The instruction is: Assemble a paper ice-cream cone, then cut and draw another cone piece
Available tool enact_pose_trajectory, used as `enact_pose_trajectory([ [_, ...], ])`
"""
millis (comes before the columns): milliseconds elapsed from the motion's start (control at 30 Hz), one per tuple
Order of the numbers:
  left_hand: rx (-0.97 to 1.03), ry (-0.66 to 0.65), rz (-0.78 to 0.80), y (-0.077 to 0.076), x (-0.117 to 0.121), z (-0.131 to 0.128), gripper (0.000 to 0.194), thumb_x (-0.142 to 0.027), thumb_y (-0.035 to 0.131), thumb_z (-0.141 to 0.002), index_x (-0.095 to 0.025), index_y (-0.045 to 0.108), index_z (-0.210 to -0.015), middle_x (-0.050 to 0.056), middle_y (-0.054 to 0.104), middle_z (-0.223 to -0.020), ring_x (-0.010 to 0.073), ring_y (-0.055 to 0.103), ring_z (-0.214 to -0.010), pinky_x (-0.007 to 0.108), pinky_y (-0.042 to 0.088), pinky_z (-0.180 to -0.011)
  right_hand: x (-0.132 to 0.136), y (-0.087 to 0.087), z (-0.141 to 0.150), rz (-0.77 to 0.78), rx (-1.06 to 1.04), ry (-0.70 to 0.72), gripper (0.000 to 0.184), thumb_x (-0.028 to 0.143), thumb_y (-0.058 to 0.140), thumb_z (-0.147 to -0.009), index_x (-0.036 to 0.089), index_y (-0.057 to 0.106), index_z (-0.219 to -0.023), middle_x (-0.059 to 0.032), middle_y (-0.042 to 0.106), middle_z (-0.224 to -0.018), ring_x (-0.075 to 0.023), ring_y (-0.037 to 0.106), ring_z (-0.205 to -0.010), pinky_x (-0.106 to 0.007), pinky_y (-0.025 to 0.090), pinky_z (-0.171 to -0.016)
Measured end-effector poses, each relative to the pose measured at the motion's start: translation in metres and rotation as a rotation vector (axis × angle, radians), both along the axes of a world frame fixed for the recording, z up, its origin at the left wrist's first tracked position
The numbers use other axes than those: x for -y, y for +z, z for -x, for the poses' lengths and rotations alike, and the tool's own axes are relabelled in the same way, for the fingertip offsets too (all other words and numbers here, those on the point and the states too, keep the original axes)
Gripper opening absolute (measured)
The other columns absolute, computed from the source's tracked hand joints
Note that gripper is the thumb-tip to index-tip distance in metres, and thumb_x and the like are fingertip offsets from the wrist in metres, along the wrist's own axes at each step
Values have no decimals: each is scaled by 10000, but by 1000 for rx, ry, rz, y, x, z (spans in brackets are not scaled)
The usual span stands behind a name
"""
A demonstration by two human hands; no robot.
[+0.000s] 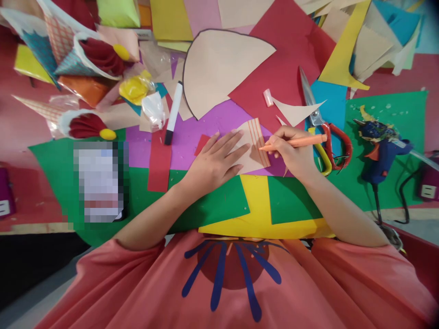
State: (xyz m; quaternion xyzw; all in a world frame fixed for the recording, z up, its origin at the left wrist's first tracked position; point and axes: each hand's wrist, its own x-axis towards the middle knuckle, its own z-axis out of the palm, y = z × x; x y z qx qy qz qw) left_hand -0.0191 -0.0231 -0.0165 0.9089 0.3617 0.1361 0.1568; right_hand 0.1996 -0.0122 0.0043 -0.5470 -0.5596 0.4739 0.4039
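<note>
My left hand (217,160) lies flat with fingers spread on a small cream paper piece (245,157), pressing it on the purple sheet. Orange stripes run along the right part of that piece. In my right hand (293,153) is an orange marker (298,141), its tip touching the paper by the stripes. A short pale pink marker cap (268,98) lies above the paper. Beyond it rests a large cream cone-shaped cutout (222,68) with a dark outline. Left of my left hand lies a white marker with a black cap (173,112).
Red-handled scissors (338,141) and yellow-handled scissors (322,153) lie right of my right hand. Farther right is a blue glue gun (386,157) with a cord. A phone (99,183) sits at left, below paper ice-cream cones (92,55). Paper scraps (366,36) crowd the back.
</note>
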Motion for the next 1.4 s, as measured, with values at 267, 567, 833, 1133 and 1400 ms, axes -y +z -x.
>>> enact_pose_trajectory([
  [267,-8,3,15,0,0,0,451,-351,418,-977,-206,444,-1403,121,462,-1466,281,418,-1383,533,313,-1153,1,-3,-2,-85,113,68,268,325,611,-830,193,552,-605,51,524,-508,-74,461,-477,-240,347,-484],
  [567,-26,0,-16,1,-1,-1,431,-347,417,-980,-192,474,-1378,123,475,-1456,274,442,-1367,514,343,-1140,1,-2,-1,-64,133,92,260,292,605,-801,179,554,-573,37,559,-509,-68,463,-470,-230,349,-470],
  [833,-34,2,-37,2,0,-1,441,-350,407,-983,-184,472,-1386,126,490,-1444,279,451,-1359,515,355,-1131,0,2,1,80,66,84,230,206,564,-722,191,507,-499,31,573,-482,-83,513,-476,-212,375,-451],
  [1133,-34,1,-37,1,0,-1,441,-360,413,-981,-185,479,-1379,124,489,-1444,278,453,-1358,514,356,-1132,2,1,2,10,85,43,273,245,578,-749,192,484,-498,41,501,-465,-67,433,-464,-217,333,-447],
  [1400,-34,2,-27,3,0,-1,443,-341,414,-981,-199,459,-1399,118,485,-1449,277,449,-1362,515,358,-1131,4,0,2,0,103,92,261,183,571,-745,181,509,-491,46,545,-449,-59,482,-438,-201,337,-430],
])
